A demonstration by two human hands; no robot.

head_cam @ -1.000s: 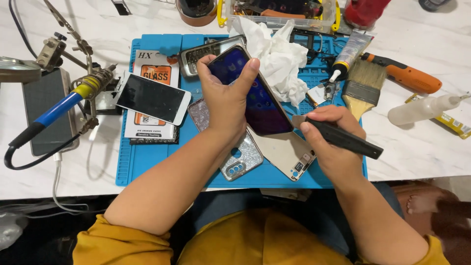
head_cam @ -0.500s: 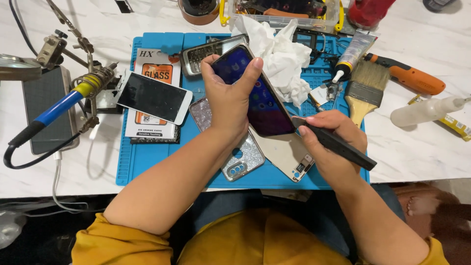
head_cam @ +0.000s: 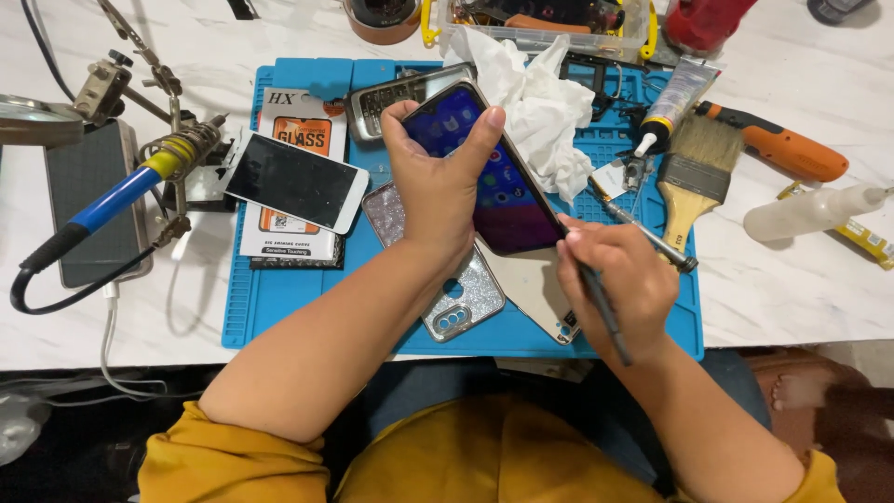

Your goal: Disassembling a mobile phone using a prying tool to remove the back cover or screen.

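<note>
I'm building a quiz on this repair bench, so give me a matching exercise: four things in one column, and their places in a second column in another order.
Things:
1. lit phone
2. paintbrush
3. soldering iron
4. glitter case

Places:
A. on the blue mat, under the left forearm
B. on the mat's right edge, bristles away from the person
C. in the left hand
D. left of the mat, on the white table

Pairs: 1-C, 2-B, 3-D, 4-A

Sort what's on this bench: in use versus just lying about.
In use:
left hand gripping the lit dark-screened phone
right hand holding a thin black tool

Lying about:
white-framed phone
blue-handled soldering iron
wooden-handled paintbrush
crumpled white tissue
</note>
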